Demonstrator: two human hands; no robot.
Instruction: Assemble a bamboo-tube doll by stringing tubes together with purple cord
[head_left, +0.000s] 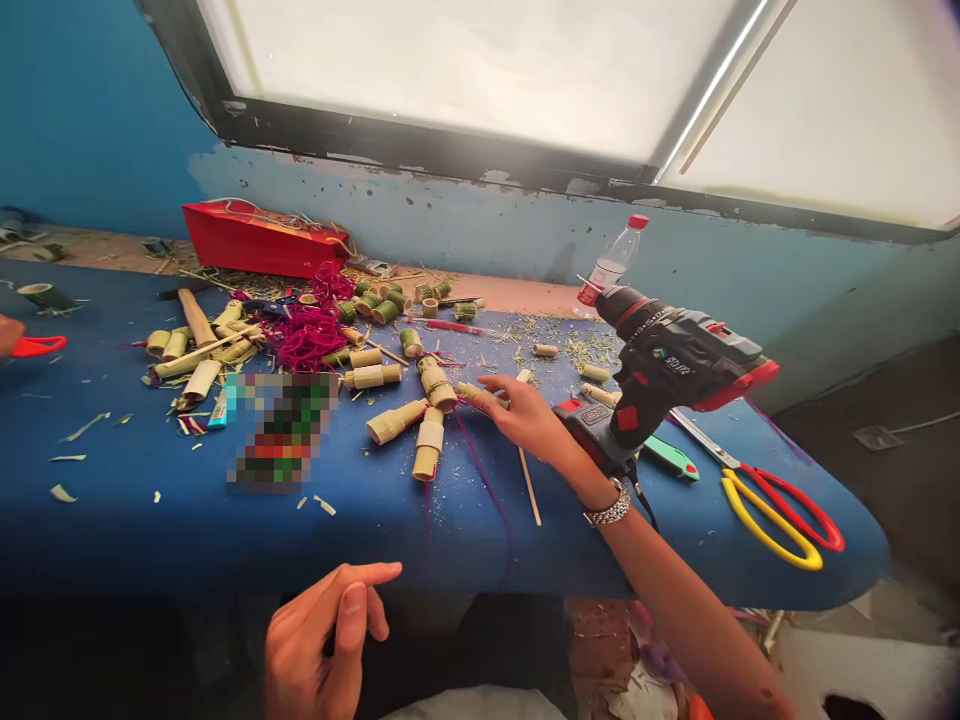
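My right hand (525, 415), with a metal watch on its wrist, has its fingers around a short bamboo tube (478, 397). That tube lies beside an upright-set, wider bamboo piece (437, 384) with markings on it. Two more bamboo pieces, one at the left (396, 422) and one in front (428, 445), join near its lower end, forming a small figure. Purple string (480, 465) trails from it toward the table's front edge. My left hand (322, 640) is held below the front edge with its index finger stretched out, other fingers loosely bent, holding nothing.
A cordless drill (660, 360) stands at right, near scissors (772, 510), a green cutter (671, 458) and a bottle (611, 265). Purple string (307, 335), bamboo pieces (180, 345) and a red box (262, 240) lie left. Another person's hand (9, 335) is beside a red handle (39, 346).
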